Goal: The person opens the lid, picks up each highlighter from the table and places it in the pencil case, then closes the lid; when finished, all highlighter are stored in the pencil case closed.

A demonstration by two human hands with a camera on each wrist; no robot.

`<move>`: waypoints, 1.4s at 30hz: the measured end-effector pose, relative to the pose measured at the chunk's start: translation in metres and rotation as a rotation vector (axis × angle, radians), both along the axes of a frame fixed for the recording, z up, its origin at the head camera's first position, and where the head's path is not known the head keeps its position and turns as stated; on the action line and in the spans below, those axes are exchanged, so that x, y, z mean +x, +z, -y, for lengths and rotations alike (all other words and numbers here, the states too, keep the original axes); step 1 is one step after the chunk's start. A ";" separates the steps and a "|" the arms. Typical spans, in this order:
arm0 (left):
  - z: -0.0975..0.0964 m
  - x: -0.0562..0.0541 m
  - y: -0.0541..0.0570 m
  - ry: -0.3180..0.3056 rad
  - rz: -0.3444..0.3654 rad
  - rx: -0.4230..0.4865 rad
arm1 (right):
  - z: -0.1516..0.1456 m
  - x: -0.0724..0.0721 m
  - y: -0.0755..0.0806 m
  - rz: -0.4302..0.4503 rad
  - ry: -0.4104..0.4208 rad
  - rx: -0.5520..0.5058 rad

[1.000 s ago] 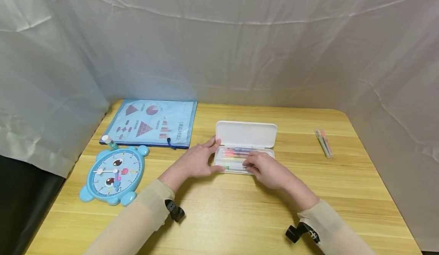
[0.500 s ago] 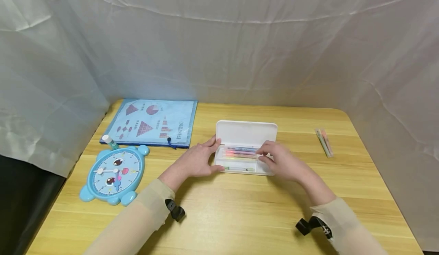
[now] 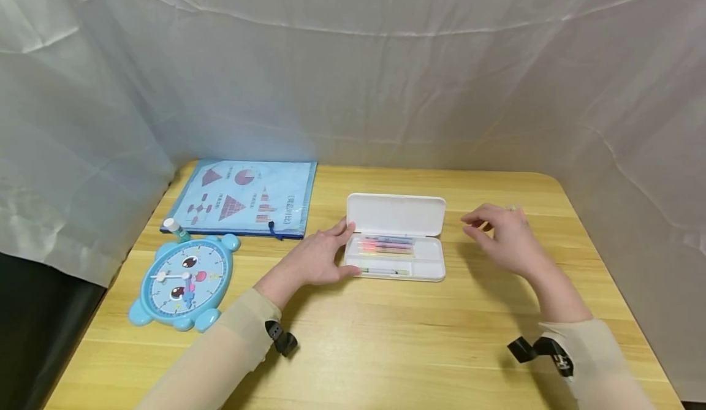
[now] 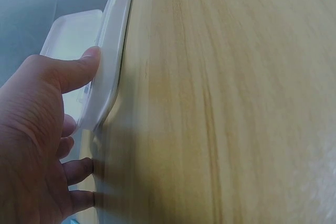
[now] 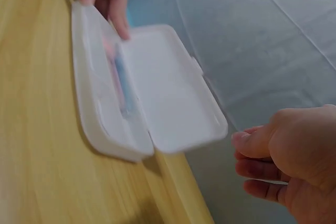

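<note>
A white pencil case (image 3: pixel 428 268) lies with its lid (image 3: pixel 394 214) raised at the middle of the table. Several colourful pens (image 3: pixel 388 246) lie in its back compartment, and a pale pen with green marks (image 3: pixel 386 271) is in the front one. My left hand (image 3: pixel 317 258) holds the case's left end, thumb at the front edge and fingers toward the hinge. My right hand (image 3: pixel 507 238) is in the air right of the case, fingers loosely curled with nothing seen between them. Behind it, the orange and green pens (image 3: pixel 513 208) are almost wholly hidden.
At the left, a blue bear-shaped toy clock (image 3: pixel 184 281) lies face up. A small bottle with a white cap (image 3: pixel 176 228) touches its top. Behind them is a blue zip document bag (image 3: pixel 242 195). Grey cloth (image 3: pixel 353 91) hangs round the table (image 3: pixel 375 342).
My right hand has left the case's compartments and moved right, toward the two loose pens, which it now covers. The left hand and the case have stayed in place.
</note>
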State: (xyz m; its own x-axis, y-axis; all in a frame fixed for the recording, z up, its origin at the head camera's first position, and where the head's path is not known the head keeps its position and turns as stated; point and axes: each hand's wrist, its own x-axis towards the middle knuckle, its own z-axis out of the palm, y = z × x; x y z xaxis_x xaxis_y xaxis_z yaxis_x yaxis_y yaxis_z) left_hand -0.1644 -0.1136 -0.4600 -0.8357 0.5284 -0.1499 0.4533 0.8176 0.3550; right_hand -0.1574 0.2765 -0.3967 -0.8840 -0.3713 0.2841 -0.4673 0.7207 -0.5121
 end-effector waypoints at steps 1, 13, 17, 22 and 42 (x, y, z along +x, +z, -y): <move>0.000 0.000 0.000 0.000 -0.002 0.002 | -0.005 0.000 0.000 -0.011 -0.015 0.001; 0.000 0.000 -0.001 -0.001 -0.010 -0.008 | -0.066 -0.001 -0.012 0.106 -0.241 0.007; 0.000 0.000 -0.002 0.000 -0.008 -0.005 | -0.082 -0.002 -0.022 0.141 -0.300 0.016; 0.000 0.001 -0.002 -0.002 -0.010 -0.005 | -0.096 -0.003 -0.036 0.149 -0.339 0.036; 0.000 0.000 -0.003 -0.008 -0.015 -0.003 | -0.097 -0.002 -0.059 0.238 -0.402 0.101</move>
